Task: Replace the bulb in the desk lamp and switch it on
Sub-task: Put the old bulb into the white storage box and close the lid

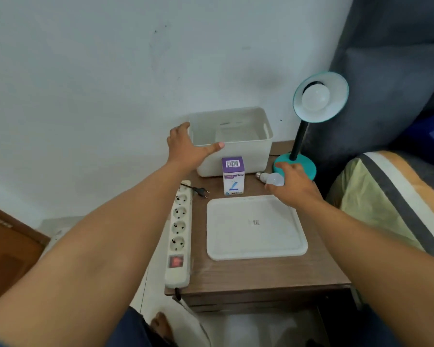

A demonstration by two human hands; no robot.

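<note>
A teal desk lamp (306, 161) stands at the back right of the small wooden table (261, 274), its shade tilted toward me with a white bulb (315, 98) seated in it, unlit. A loose white bulb (273, 179) lies on the table beside the lamp base. My right hand (295, 185) rests over that bulb, fingers curled around it. My left hand (188, 147) is spread open against the front left corner of a white plastic bin (246, 156). A purple and white bulb box (233, 175) stands upright in front of the bin.
A white tray lid (256, 227) lies flat in the table's middle. A white power strip (179, 234) runs along the left edge, with the lamp's black plug (201, 191) lying loose by its far end. A dark sofa and striped cushion (391, 196) crowd the right.
</note>
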